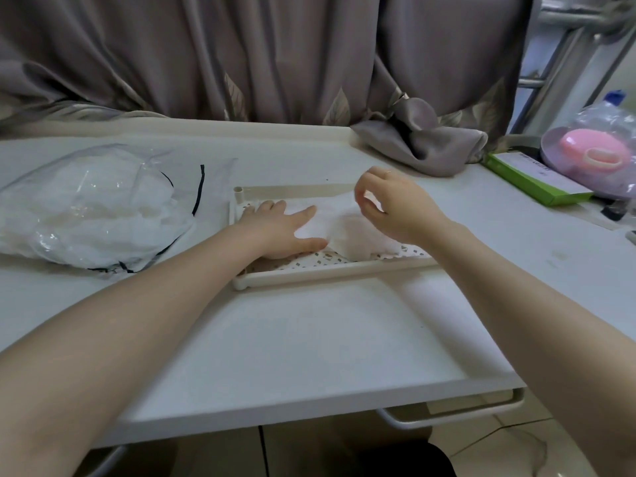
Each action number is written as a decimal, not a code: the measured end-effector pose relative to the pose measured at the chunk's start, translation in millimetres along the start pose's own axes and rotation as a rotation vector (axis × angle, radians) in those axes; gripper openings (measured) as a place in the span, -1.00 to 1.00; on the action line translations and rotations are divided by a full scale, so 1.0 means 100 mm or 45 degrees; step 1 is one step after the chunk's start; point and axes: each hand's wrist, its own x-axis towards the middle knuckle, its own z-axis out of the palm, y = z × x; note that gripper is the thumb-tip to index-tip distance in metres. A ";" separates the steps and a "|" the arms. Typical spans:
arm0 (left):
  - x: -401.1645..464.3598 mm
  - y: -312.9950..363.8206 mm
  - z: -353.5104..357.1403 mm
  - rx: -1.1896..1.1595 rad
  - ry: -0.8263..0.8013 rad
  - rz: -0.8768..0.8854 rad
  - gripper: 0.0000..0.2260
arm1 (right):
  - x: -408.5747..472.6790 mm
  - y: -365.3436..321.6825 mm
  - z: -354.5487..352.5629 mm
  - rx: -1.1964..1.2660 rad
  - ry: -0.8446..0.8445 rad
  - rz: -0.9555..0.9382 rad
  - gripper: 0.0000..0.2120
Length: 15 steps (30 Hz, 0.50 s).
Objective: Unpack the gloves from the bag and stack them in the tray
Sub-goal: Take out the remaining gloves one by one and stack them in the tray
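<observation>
Here, left hand (275, 232) flat on gloves (344, 225) within tray (330, 270) rim.

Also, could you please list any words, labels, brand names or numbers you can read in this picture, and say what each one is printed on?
None can be read.
Green box: dark print on its white top label, too small and blurred to read.
Clear plastic bag: black lines only, no lettering visible.
Tray and white gloves: no print visible.
</observation>
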 end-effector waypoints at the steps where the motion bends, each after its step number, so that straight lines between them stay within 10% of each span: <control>1: 0.00 0.00 0.00 0.002 -0.001 0.011 -0.30 | 0.03 -0.08 0.03 0.069 -0.022 0.031 -0.82; 7: -0.04 0.00 0.01 0.190 0.017 0.023 -0.24 | 0.07 -0.22 0.37 -0.148 -0.746 0.276 -0.24; 15: -0.15 0.00 -0.07 0.163 -0.026 -0.116 -0.06 | -0.04 0.00 0.22 -0.160 -0.911 0.648 0.20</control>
